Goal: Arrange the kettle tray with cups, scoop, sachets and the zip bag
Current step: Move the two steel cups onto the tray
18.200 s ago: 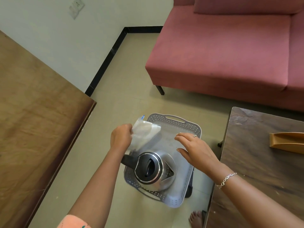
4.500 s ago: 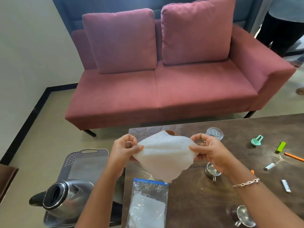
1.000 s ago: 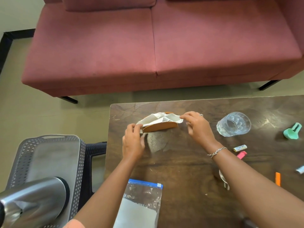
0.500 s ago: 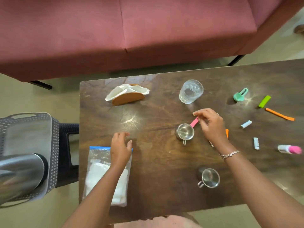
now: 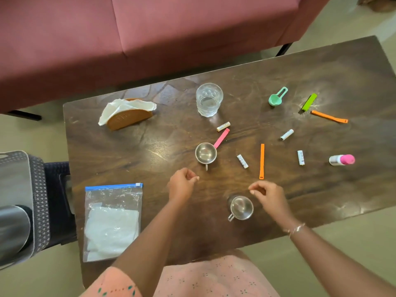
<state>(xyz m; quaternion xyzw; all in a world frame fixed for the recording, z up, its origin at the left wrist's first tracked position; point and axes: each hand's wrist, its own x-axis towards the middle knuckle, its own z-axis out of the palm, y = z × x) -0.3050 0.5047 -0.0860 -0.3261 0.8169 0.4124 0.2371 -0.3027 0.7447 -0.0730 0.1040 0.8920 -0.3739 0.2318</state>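
On the dark wooden table stand two small steel cups, one mid-table and one near the front edge. My right hand hovers just right of the near cup, fingers loosely curled, holding nothing. My left hand hovers below the far cup, also holding nothing. The zip bag with white contents lies flat at the front left. A green scoop lies far right. Pink, orange and green stick sachets lie scattered. The kettle sits on the grey tray at the left.
A clear glass stands at the back. A brown napkin holder with a white napkin is back left. Small white tubes, another orange sachet and a pink-capped bottle lie right. A red sofa is behind.
My left hand has lifted off the zip bag and moved right. My right hand has left the pink sachet and drawn back toward the near cup.
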